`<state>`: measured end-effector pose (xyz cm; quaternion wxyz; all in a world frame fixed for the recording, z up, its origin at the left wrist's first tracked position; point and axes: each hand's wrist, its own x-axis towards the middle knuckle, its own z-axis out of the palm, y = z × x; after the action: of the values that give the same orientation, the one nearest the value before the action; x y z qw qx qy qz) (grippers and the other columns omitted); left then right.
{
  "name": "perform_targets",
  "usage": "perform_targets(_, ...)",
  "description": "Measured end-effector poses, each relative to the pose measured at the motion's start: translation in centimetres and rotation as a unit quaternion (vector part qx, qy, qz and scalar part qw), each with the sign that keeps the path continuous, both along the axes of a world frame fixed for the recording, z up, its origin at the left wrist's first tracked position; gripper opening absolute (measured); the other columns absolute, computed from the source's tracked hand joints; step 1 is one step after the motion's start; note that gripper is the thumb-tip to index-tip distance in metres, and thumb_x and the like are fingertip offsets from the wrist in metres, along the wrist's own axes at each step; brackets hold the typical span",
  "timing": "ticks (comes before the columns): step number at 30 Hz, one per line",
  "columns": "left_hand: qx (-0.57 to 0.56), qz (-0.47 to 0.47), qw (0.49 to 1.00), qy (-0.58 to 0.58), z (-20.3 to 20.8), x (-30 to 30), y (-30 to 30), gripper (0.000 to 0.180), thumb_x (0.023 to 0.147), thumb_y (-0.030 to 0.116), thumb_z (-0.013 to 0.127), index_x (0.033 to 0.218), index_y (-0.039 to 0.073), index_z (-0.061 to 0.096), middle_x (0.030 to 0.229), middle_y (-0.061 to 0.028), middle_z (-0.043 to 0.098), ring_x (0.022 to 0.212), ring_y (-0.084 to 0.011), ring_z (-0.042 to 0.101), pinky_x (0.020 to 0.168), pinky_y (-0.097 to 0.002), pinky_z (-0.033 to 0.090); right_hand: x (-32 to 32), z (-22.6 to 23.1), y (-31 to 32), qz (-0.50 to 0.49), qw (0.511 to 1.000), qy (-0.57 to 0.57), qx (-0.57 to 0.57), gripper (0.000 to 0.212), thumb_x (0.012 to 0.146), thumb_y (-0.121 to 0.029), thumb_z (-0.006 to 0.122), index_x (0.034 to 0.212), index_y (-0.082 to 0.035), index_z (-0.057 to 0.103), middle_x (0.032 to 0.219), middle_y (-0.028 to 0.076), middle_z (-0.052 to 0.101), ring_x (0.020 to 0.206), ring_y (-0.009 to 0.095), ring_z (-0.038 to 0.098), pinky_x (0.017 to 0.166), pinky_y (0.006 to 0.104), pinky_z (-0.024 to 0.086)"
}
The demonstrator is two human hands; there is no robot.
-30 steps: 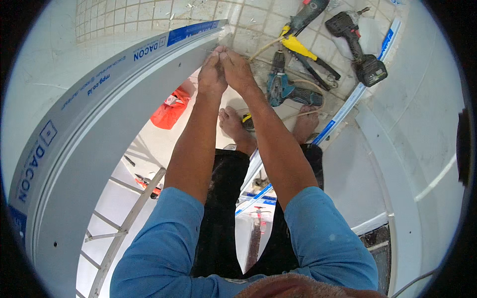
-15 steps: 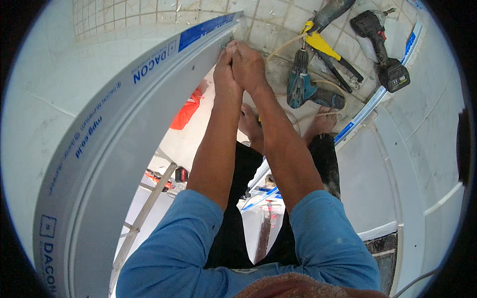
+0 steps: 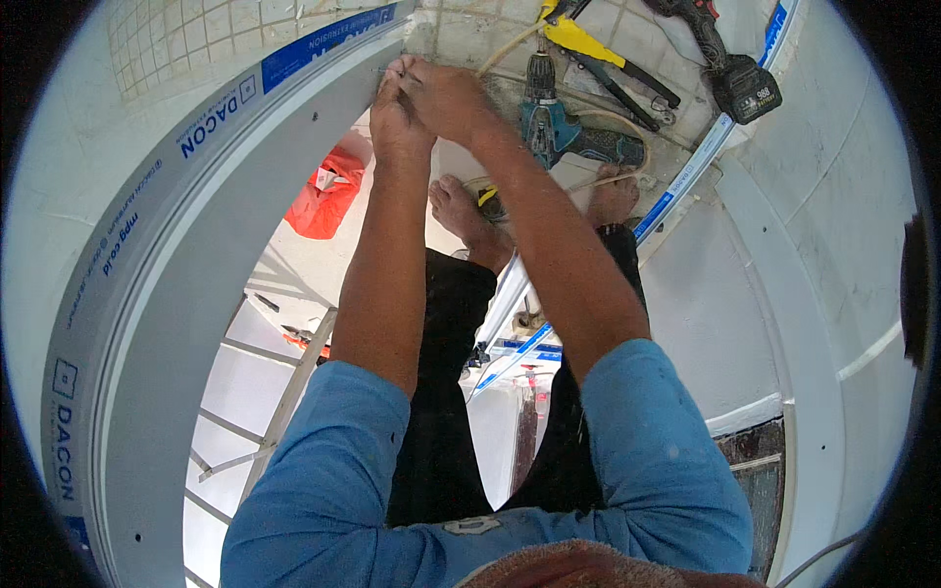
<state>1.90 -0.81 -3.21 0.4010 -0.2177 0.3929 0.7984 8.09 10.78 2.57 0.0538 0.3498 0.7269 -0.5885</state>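
Note:
My left hand [image 3: 401,129] and my right hand [image 3: 443,98] are pressed together, fingers closed, against the inner face of a grey-white metal frame [image 3: 196,255]. They are near its far end, by the tiled floor. A thin, small piece shows at the fingertips; it is too small to make out, and the fingers hide the rest. The frame has a long groove, small dark holes and a blue-and-white printed protective film along its edge. To the right of my hands a teal-and-black cordless drill [image 3: 541,129] rests with its bit pointing away from me.
Beyond the drill lie a yellow-and-black long-handled tool [image 3: 593,46] and a black cordless driver [image 3: 737,83]. A blue-filmed metal strip [image 3: 676,191] crosses the floor at right. A red plastic bag [image 3: 319,201] and a metal ladder [image 3: 294,392] are at left. My bare feet straddle the doorway.
The view has shifted, so the tools appear higher and further left, and more of the red bag shows. Both hands stay together at the frame's far end.

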Motion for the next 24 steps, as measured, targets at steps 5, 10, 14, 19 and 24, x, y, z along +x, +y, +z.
perform_targets(5,-0.094,0.03,0.995,-0.032,1.0,-0.1,-0.1,0.023,0.11,0.02,0.06,0.129,0.008,0.066,0.129,-0.0102,0.073,0.131,-0.0307,0.064,0.11,-0.0503,0.053,13.2,4.4,6.0,0.229,0.927,-0.117,0.274,0.054,0.087,-0.01,0.073,0.139,-0.01,0.058,0.125,0.023,0.068,0.122,0.043,0.065,0.098,0.0561,0.054)
perform_targets(10,-0.148,-0.006,0.989,-0.012,1.9,0.3,1.7,0.024,0.109,0.024,0.063,0.126,0.007,0.064,0.121,-0.0098,0.072,0.117,-0.031,0.068,0.107,-0.0494,0.053,20.4,2.3,5.2,0.258,0.883,-0.09,0.382,0.089,0.087,-0.004,0.071,0.168,-0.01,0.033,0.133,0.024,0.062,0.125,0.044,0.062,0.102,0.0565,0.052)
perform_targets(14,-0.102,0.007,0.993,-0.051,1.3,0.3,1.6,0.026,0.109,0.024,0.062,0.129,0.007,0.063,0.123,-0.0113,0.073,0.116,-0.0316,0.069,0.106,-0.0494,0.054,20.3,-0.6,5.9,0.22,0.904,-0.046,0.364,0.087,0.086,-0.006,0.073,0.165,-0.007,0.037,0.134,0.025,0.063,0.123,0.045,0.062,0.103,0.0563,0.052)
perform_targets(19,-0.157,0.041,0.984,-0.08,2.6,2.6,1.7,0.028,0.11,0.026,0.058,0.129,0.006,0.062,0.134,-0.0178,0.07,0.127,-0.0362,0.065,0.109,-0.0555,0.054,20.9,6.3,7.0,0.203,0.941,0.006,0.271,0.085,0.078,-0.015,0.084,0.154,-0.003,0.049,0.132,0.025,0.065,0.123,0.044,0.064,0.1,0.0524,0.055)
perform_targets(24,-0.019,-0.077,0.977,-0.198,8.3,8.4,4.9,0.053,0.113,0.036,0.05,0.144,-0.007,0.051,0.142,-0.0245,0.066,0.128,-0.044,0.062,0.116,-0.0593,0.045,19.2,13.3,5.7,0.018,0.999,-0.033,0.01,0.06,0.084,-0.021,0.085,0.137,-0.003,0.065,0.11,0.021,0.076,0.106,0.038,0.075,0.093,0.0449,0.059)
